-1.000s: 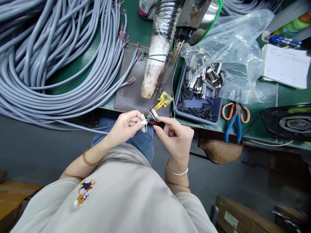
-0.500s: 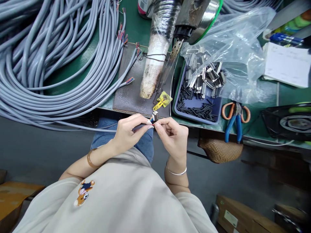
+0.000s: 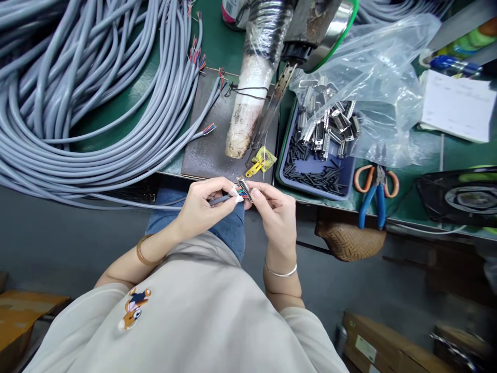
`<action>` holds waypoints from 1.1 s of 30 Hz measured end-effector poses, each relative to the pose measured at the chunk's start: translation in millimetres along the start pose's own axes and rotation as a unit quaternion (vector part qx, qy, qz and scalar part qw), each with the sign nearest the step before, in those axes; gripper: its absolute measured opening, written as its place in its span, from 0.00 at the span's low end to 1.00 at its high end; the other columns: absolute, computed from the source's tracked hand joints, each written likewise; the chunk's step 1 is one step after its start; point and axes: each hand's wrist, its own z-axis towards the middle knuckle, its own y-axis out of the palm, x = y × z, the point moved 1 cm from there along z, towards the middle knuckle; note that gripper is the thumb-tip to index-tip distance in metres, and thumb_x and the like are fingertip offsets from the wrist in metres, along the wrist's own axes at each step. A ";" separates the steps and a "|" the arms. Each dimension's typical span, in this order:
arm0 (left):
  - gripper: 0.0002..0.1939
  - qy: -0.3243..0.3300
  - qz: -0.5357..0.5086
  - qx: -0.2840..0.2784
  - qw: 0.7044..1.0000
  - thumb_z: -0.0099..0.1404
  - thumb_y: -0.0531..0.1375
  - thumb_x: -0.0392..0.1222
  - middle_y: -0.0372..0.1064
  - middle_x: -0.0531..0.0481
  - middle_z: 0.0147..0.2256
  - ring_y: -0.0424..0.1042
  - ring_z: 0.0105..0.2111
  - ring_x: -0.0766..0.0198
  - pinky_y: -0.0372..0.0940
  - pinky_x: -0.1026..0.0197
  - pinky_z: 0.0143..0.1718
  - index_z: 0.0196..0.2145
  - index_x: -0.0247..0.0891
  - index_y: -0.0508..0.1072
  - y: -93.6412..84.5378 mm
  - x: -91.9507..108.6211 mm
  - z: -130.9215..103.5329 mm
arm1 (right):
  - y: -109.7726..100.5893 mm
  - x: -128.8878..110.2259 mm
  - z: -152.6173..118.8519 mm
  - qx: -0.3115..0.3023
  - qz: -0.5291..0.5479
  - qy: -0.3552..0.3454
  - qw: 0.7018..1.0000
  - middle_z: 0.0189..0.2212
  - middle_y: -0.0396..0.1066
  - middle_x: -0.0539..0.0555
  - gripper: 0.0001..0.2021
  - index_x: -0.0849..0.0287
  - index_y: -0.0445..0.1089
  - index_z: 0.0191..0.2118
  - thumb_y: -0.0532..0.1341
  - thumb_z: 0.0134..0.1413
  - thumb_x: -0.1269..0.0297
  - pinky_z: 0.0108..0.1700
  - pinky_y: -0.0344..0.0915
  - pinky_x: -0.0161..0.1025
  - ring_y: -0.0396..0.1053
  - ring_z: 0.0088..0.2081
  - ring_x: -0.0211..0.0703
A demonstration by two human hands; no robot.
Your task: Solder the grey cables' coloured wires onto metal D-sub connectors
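My left hand (image 3: pixel 207 207) is closed around the end of a grey multi-core cable (image 3: pixel 219 200), its thumb and forefinger pinching near the coloured wires (image 3: pixel 241 192). These wires run to a metal-shelled multi-pin connector (image 3: pixel 244 188), which tilts between my two hands. My right hand (image 3: pixel 274 210) grips the connector's right side between thumb and fingers. Just beyond the hands, a yellow clip-like piece (image 3: pixel 255 168) lies by a yellow sponge-like lump (image 3: pixel 267 158) on a dark board (image 3: pixel 209 155). How firmly each wire is joined to the connector is too small to tell.
Grey cables (image 3: pixel 128 155) with stripped ends spread over the left of the bench. A wrapped duct (image 3: pixel 246 103) and a soldering iron-like tool (image 3: pixel 276 101) point down ahead. To the right are a blue tray (image 3: pixel 314 191) of connectors and black sleeves, and blue-handled pliers (image 3: pixel 373 199).
The connector has turned so that its long row of pins shows. My right hand has moved from the wires onto the connector, while my left hand stays on the cable.
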 end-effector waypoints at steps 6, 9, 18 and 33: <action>0.17 -0.114 -0.115 0.019 0.987 0.56 0.75 0.45 0.76 0.49 0.29 0.60 0.19 0.76 0.52 0.70 0.18 0.28 0.35 0.71 -2.0 -9.7 9.8 | -4.7 -4.3 -4.3 0.254 -0.039 -0.178 0.950 0.19 0.60 0.42 0.08 0.52 0.79 0.45 0.64 0.64 0.59 0.20 0.51 0.33 0.54 0.18 0.31; 0.19 -0.130 -0.144 0.032 0.980 0.54 0.76 0.46 0.77 0.49 0.29 0.57 0.18 0.78 0.50 0.71 0.17 0.27 0.35 0.70 -4.0 -12.8 15.7 | -3.3 -2.1 -7.0 0.294 -0.001 -0.206 0.933 0.24 0.71 0.43 0.08 0.50 0.72 0.50 0.62 0.67 0.64 0.19 0.57 0.32 0.61 0.17 0.31; 0.17 -0.105 -0.110 0.048 0.987 0.54 0.75 0.45 0.74 0.52 0.28 0.57 0.18 0.77 0.52 0.69 0.18 0.27 0.36 0.71 -1.4 -9.2 24.7 | 12.7 14.9 0.1 0.139 -0.113 -0.168 0.969 0.44 0.83 0.54 0.02 0.54 0.72 0.39 0.65 0.65 0.66 0.42 0.80 0.40 0.82 0.45 0.44; 0.07 0.008 0.093 0.121 0.988 0.62 0.65 0.38 0.59 0.59 0.20 0.51 0.17 0.75 0.46 0.66 0.19 0.28 0.38 0.71 10.1 -6.8 26.5 | 13.6 12.5 18.1 0.165 -0.183 -0.264 0.933 0.45 0.82 0.53 0.07 0.51 0.67 0.37 0.63 0.64 0.71 0.43 0.79 0.44 0.82 0.43 0.44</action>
